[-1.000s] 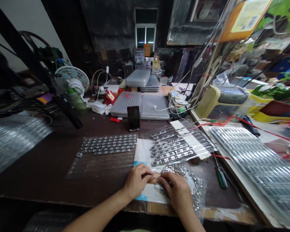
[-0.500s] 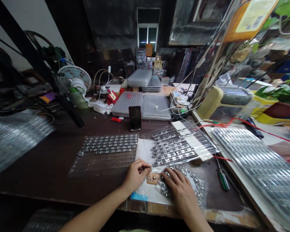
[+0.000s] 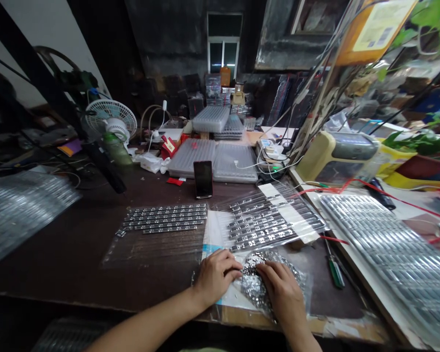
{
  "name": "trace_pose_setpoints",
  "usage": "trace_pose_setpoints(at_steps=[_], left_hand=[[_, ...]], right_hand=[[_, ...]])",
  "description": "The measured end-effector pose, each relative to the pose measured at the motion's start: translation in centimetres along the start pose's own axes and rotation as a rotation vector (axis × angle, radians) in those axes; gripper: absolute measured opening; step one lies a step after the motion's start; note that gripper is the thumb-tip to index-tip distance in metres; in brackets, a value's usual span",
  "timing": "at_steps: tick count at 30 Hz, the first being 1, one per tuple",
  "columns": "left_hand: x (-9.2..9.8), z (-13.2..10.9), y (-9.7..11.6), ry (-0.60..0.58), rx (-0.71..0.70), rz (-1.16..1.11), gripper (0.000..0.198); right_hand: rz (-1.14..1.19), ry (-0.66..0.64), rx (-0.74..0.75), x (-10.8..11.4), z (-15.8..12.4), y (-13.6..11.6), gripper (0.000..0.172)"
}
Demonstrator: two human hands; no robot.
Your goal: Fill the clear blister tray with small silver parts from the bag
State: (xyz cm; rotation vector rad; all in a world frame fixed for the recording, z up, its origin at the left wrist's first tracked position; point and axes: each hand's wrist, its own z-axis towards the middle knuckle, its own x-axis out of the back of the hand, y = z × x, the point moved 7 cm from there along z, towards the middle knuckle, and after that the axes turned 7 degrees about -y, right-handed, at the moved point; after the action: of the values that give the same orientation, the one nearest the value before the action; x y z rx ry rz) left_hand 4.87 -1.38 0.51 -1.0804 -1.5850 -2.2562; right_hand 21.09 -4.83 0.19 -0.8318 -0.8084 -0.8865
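Observation:
My left hand (image 3: 218, 275) is closed at the left edge of a heap of small shiny metal pieces (image 3: 254, 283). Its thumb and fingers bend toward each other, and whatever lies between them is too small to make out. On the right side of the heap rests my right hand (image 3: 284, 289), fingers curled together with their tips among the pieces; its thumb is mostly hidden. Clear plastic surrounds the heap, over a white sheet (image 3: 229, 299). Just behind, a clear ribbed tray (image 3: 304, 210) holds rows of dark strips with shiny metal pieces.
Another ribbed tray (image 3: 154, 247) with similar strips lies to the left. A phone (image 3: 203, 180) stands upright behind. To the right are a green-handled screwdriver (image 3: 336, 273) and a stack of clear trays (image 3: 381, 244). More trays (image 3: 25, 210) lie far left, near a fan (image 3: 112, 120).
My left hand has moved slightly right and down, closer to the heap. The small orange-brown piece between my hands no longer shows. My right hand has drawn back slightly rightward, uncovering more metal pieces.

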Motion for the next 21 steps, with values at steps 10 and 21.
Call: trace_pose_setpoints(at_steps=[10, 21], left_hand=[[-0.6, 0.2, -0.5, -0.009, -0.020, 0.016, 0.017], [4.3, 2.2, -3.0, 0.171, 0.092, 0.115, 0.012]], right_hand=[[0.045, 0.055, -0.016, 0.1, 0.0, 0.3, 0.016], [0.148, 0.056, -0.019, 0.7, 0.5, -1.1, 0.017]])
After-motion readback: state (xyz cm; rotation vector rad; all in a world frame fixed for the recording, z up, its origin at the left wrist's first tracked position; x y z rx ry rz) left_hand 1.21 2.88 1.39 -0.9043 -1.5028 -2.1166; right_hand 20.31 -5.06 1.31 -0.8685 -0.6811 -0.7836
